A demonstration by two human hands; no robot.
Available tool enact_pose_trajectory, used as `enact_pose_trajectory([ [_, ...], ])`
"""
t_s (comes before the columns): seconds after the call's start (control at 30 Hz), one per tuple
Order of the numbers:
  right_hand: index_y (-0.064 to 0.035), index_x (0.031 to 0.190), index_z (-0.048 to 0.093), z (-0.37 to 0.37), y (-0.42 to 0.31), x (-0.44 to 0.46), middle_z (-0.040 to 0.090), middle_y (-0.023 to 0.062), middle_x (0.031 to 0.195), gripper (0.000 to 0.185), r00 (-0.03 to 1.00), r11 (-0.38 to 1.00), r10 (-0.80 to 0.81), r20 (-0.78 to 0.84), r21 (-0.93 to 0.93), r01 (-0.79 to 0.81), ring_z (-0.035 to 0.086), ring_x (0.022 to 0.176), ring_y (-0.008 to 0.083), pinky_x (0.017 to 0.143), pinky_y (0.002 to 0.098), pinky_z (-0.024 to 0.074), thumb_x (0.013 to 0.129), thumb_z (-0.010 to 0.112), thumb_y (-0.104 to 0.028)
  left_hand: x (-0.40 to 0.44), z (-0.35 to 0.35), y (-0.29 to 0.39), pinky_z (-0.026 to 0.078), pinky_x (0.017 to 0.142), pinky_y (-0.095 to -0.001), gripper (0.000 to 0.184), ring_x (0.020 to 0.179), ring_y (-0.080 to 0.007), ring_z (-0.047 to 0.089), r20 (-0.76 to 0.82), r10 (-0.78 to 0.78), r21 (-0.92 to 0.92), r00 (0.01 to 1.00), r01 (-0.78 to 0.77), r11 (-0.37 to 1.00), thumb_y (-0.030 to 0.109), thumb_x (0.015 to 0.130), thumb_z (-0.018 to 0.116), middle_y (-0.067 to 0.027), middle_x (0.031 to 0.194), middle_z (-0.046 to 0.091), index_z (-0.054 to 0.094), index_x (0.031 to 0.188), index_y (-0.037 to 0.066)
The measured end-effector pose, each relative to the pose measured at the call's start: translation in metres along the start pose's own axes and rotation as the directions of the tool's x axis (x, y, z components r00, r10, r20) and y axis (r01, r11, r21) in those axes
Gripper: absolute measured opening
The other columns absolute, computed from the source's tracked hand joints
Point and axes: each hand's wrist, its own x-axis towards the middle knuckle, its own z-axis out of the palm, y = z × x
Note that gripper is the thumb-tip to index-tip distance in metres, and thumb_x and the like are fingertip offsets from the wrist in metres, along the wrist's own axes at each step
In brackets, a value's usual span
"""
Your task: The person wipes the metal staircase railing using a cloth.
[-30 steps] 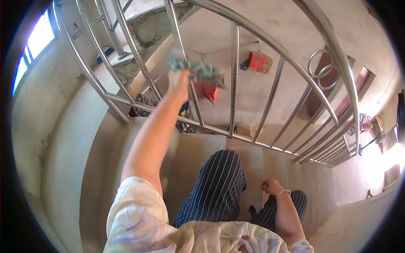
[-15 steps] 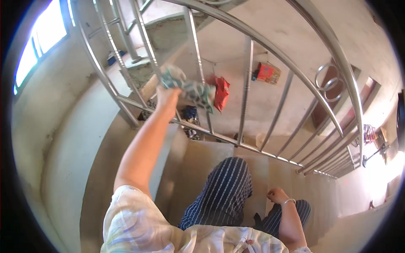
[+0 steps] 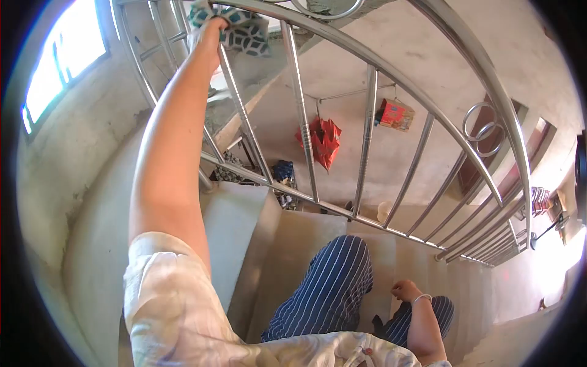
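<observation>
And there it was, the patterned cloth (image 3: 247, 38), teal, white and grey, up at eleven o'clock by the curved top rail (image 3: 342, 32)! My left hand (image 3: 211, 35) had it bunched in a firm grip, arm at full stretch, though how much of the cloth touched the metal I could not tell. One end flared out towards twelve, past the nearest upright bars (image 3: 298, 101).

Beyond the bars, just off centre towards one, hung a red bag (image 3: 327, 144), with a red printed box (image 3: 397, 115) at two. Interlocking metal rings (image 3: 483, 129) sat in the railing between two and three. A bright window (image 3: 68, 52) blazed at ten, and a pale stair step (image 3: 225, 223) lay at eight.

Down between four and five, my right hand (image 3: 405, 290) was near my striped trouser leg (image 3: 333, 281), bangle (image 3: 422, 297) at the wrist, fingers curled; whether fully clenched, I could not tell.
</observation>
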Motion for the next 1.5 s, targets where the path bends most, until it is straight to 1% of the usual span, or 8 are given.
enact_pose_trajectory([
  [0.37,-0.0084,0.087,0.063,0.005,0.001,-0.001,0.061,0.0164,0.078,0.028,0.997,0.999,-0.023,-0.074,0.035,0.026,0.059,0.072,0.0291,0.070,0.0359,0.0465,0.069,0.057,-0.028,-0.127,-0.044,-0.183,0.038,0.066,-0.0300,0.030,0.071,-0.0176,0.049,-0.290,-0.411,0.185,0.864,0.472,0.862,0.009,0.054,0.061,-0.0063,0.077,0.055,0.055,0.082,0.000],
  [0.57,-0.0101,0.086,0.063,0.004,-0.006,-0.006,0.061,0.0161,0.077,0.025,0.997,0.997,0.014,-0.077,0.081,-0.007,0.059,0.070,0.0311,0.068,0.0363,0.0471,0.068,0.057,-0.027,-0.107,-0.062,-0.201,0.037,0.055,-0.0293,0.021,0.061,-0.0147,0.047,-0.072,-0.208,0.189,0.976,0.218,0.958,0.007,0.054,0.062,-0.0043,0.069,0.051,0.055,0.074,0.002],
  [0.63,-0.0108,0.086,0.063,0.010,0.004,-0.001,0.061,0.0160,0.077,0.025,0.996,1.000,-0.001,-0.095,0.026,0.003,0.059,0.070,0.0307,0.068,0.0364,0.0471,0.068,0.057,-0.027,-0.086,-0.042,-0.144,0.029,0.082,-0.0422,0.025,0.093,-0.0174,0.040,-0.174,-0.418,0.272,0.892,0.452,0.850,0.024,0.059,0.059,-0.0030,0.088,0.050,0.052,0.081,0.013],
  [0.7,-0.0115,0.086,0.063,0.008,0.003,-0.001,0.061,0.0159,0.076,0.025,0.995,0.999,-0.022,-0.102,-0.028,0.019,0.059,0.070,0.0304,0.068,0.0365,0.0472,0.068,0.057,-0.027,-0.049,-0.034,-0.107,0.021,0.091,-0.0414,0.023,0.103,-0.0172,0.034,0.013,-0.169,0.161,0.985,0.165,0.973,0.031,0.060,0.057,-0.0020,0.102,0.047,0.054,0.079,0.017],
  [0.83,-0.0108,0.083,0.063,0.002,-0.002,-0.001,0.060,0.0157,0.073,0.025,0.999,0.999,-0.008,-0.031,0.044,0.009,0.059,0.071,0.0297,0.068,0.0378,0.0474,0.069,0.057,-0.029,-0.035,0.010,0.006,0.037,0.056,-0.0288,0.024,0.060,-0.0140,0.043,0.068,-0.066,0.089,0.996,0.060,0.994,0.031,0.063,0.058,-0.0023,0.076,0.047,0.051,0.078,0.014],
  [1.0,-0.0095,0.085,0.063,0.006,-0.004,0.005,0.060,0.0159,0.077,0.027,0.998,1.000,-0.017,-0.064,-0.015,0.017,0.059,0.076,0.0295,0.071,0.0380,0.0467,0.069,0.056,-0.031,-0.015,0.000,-0.029,0.030,0.037,-0.0278,0.029,0.044,-0.0122,0.035,-0.050,-0.020,0.053,0.999,0.023,0.998,0.032,0.063,0.057,-0.0021,0.062,0.046,0.050,0.084,0.012],
  [1.2,-0.0013,0.084,0.062,-0.009,-0.027,-0.012,0.061,0.0137,0.071,0.023,0.996,0.995,-0.083,-0.043,-0.068,0.080,0.061,0.059,0.0187,0.060,0.0298,0.0486,0.072,0.056,-0.020,-0.076,-0.048,-0.159,0.040,0.068,-0.0349,0.030,0.085,-0.0194,0.047,-0.119,-0.244,0.319,0.962,0.270,0.908,0.028,0.062,0.057,-0.0081,0.097,0.050,0.055,0.085,0.008],
  [1.5,-0.0089,0.088,0.061,-0.004,-0.024,-0.011,0.060,0.0163,0.083,0.030,0.995,0.996,-0.082,-0.049,-0.020,0.081,0.056,0.084,0.0320,0.076,0.0384,0.0444,0.070,0.057,-0.032,-0.146,-0.070,-0.238,0.041,0.068,-0.0329,0.032,0.073,-0.0255,0.055,-0.194,-0.213,0.503,0.958,0.283,0.817,0.015,0.055,0.066,-0.0159,0.079,0.059,0.058,0.079,-0.005],
])
